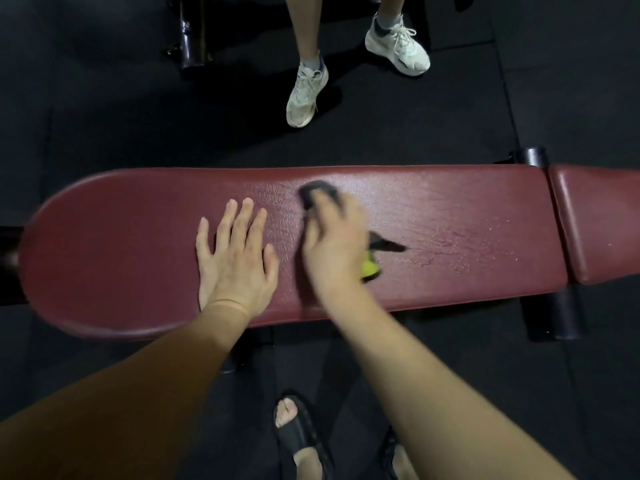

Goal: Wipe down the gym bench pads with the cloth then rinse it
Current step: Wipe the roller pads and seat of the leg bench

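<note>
A long maroon bench pad (138, 244) runs across the view, with a second, shorter maroon pad (595, 223) joined at its right end. My left hand (235, 261) lies flat on the long pad, fingers straight and spread. My right hand (332, 244) is blurred and presses a dark cloth (318, 192) with a yellow-green patch (369, 268) onto the pad's middle. Dark cloth shows past the fingertips and to the right of the hand. The pad's surface to the right of the cloth looks wet with droplets (450, 251).
Another person's legs in white sneakers (306, 91) stand on the dark rubber floor beyond the bench. A black machine frame (194, 36) stands at the far left. The bench's black foot (550, 317) sticks out at the right. My sandalled feet (298, 431) are below.
</note>
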`<state>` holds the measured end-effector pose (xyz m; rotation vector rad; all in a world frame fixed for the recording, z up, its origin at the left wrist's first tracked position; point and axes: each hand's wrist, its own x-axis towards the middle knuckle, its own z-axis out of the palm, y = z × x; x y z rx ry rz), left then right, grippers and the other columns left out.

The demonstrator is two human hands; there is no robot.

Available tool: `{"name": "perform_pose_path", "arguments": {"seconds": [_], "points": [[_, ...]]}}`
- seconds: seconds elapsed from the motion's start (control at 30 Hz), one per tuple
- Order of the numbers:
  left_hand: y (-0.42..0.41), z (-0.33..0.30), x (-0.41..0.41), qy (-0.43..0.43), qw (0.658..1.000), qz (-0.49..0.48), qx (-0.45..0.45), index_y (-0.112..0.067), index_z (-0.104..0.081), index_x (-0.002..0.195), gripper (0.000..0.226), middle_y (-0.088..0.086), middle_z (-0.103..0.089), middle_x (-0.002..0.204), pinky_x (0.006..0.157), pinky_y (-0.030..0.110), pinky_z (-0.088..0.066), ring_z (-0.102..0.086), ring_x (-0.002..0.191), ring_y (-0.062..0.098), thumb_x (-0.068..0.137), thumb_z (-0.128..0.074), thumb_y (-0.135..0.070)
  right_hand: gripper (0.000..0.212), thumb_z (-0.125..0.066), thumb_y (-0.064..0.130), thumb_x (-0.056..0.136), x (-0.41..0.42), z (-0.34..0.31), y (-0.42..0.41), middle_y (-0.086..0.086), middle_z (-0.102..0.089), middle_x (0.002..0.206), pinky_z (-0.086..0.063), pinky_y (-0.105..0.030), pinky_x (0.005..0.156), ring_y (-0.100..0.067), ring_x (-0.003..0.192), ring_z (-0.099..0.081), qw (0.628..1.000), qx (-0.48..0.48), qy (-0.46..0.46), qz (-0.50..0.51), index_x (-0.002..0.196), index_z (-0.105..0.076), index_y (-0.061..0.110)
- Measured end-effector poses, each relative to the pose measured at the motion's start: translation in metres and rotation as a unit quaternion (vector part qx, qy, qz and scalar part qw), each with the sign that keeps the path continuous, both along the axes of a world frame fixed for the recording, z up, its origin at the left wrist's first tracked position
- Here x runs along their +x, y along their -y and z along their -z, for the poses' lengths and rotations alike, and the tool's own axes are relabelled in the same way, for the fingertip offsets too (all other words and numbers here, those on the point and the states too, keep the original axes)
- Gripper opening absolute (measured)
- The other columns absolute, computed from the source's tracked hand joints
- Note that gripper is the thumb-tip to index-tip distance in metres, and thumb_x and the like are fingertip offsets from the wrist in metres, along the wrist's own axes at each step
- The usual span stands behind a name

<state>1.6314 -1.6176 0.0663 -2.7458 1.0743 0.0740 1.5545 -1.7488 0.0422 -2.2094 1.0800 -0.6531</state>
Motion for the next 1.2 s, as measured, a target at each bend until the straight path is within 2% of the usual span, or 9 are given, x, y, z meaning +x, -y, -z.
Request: {"name": "perform_pose_path", "arguments": {"seconds": [0.13,0.3,0.43,0.57,0.67,0.83,0.97,1.1,1.2], "points": [[0.000,0.000,0.000,-0.002,1.000,0.000,-0.004,-0.019,-0.029,0.160,0.060,0.001,-0.019,0.171,0.126,0.056,-0.006,-0.008,0.159,0.020,0.104,-0.029,-0.039,0.034,-0.067,0.013,0.093,-0.025,0.008,0.020,-0.016,-0.062,0.128,-0.049,-0.044,0.091,-0.037,0.103,-0.057,0.988,-0.044,0.007,-0.147,0.127,-0.070,0.015],[-0.001,0.000,0.000,-0.007,1.000,0.001,-0.018,-0.019,-0.031,0.160,0.059,0.001,-0.021,0.170,0.126,0.056,-0.005,-0.009,0.158,0.020,0.104,-0.031,-0.039,0.034,-0.062,0.016,0.096,-0.104,0.036,0.104,-0.015,-0.059,0.127,-0.047,-0.045,0.102,-0.037,0.112,-0.055,0.997,-0.020,-0.057,0.045,0.129,-0.070,0.015],[-0.001,0.000,-0.001,-0.010,1.000,0.001,-0.023,-0.020,-0.032,0.159,0.059,0.001,-0.021,0.170,0.126,0.056,-0.005,-0.008,0.158,0.019,0.104,-0.028,-0.040,0.036,-0.058,0.017,0.092,-0.071,0.029,0.051,-0.018,-0.059,0.116,-0.043,-0.042,0.093,-0.037,0.103,-0.054,0.985,0.016,-0.045,0.165,0.125,-0.072,0.015],[-0.001,-0.002,-0.001,-0.014,0.999,0.005,-0.039,-0.020,-0.034,0.158,0.060,0.002,-0.023,0.169,0.126,0.057,-0.006,-0.010,0.158,0.020,0.103,-0.025,-0.040,0.035,-0.060,0.017,0.094,-0.047,0.006,-0.037,-0.016,-0.060,0.120,-0.048,-0.043,0.092,-0.034,0.102,-0.056,1.000,0.005,0.005,0.012,0.127,-0.071,0.016],[-0.002,-0.002,-0.002,-0.018,0.999,0.006,-0.051,-0.019,-0.036,0.158,0.060,0.002,-0.023,0.169,0.126,0.057,-0.006,-0.011,0.158,0.020,0.102,-0.026,-0.041,0.035,-0.065,0.015,0.093,-0.074,0.014,-0.010,-0.017,-0.062,0.125,-0.049,-0.045,0.093,-0.037,0.104,-0.058,0.994,-0.031,-0.002,-0.109,0.128,-0.070,0.014],[-0.003,0.001,-0.001,-0.021,0.998,0.010,-0.054,-0.019,-0.036,0.157,0.060,0.002,-0.023,0.169,0.126,0.057,-0.005,-0.009,0.158,0.020,0.103,-0.025,-0.042,0.035,-0.058,0.018,0.096,-0.149,0.037,0.074,-0.018,-0.060,0.122,-0.044,-0.039,0.100,-0.040,0.109,-0.057,0.994,-0.018,-0.062,0.092,0.128,-0.070,0.012],[-0.004,0.003,-0.002,-0.020,0.998,0.009,-0.063,-0.019,-0.036,0.157,0.058,0.002,-0.023,0.169,0.126,0.056,-0.005,-0.009,0.158,0.020,0.104,-0.027,-0.042,0.032,-0.064,0.014,0.093,-0.122,0.032,0.028,-0.018,-0.061,0.116,-0.045,-0.040,0.095,-0.038,0.104,-0.058,0.983,0.007,-0.042,0.180,0.123,-0.073,0.015],[-0.005,0.004,-0.003,-0.016,0.997,0.013,-0.078,-0.019,-0.038,0.156,0.057,0.001,-0.025,0.168,0.126,0.056,-0.006,-0.011,0.158,0.019,0.104,-0.027,-0.041,0.037,-0.059,0.017,0.090,-0.069,0.003,-0.080,-0.017,-0.062,0.120,-0.049,-0.044,0.094,-0.036,0.103,-0.058,0.999,0.009,0.023,0.040,0.124,-0.072,0.015],[-0.007,0.005,-0.004,-0.020,0.996,0.015,-0.086,-0.019,-0.039,0.155,0.057,0.001,-0.024,0.169,0.126,0.055,-0.004,-0.010,0.158,0.018,0.104,-0.026,-0.040,0.034,-0.064,0.016,0.094,-0.083,0.009,-0.080,-0.017,-0.062,0.127,-0.048,-0.044,0.094,-0.037,0.103,-0.058,0.997,-0.020,0.034,-0.072,0.127,-0.071,0.012]]}}
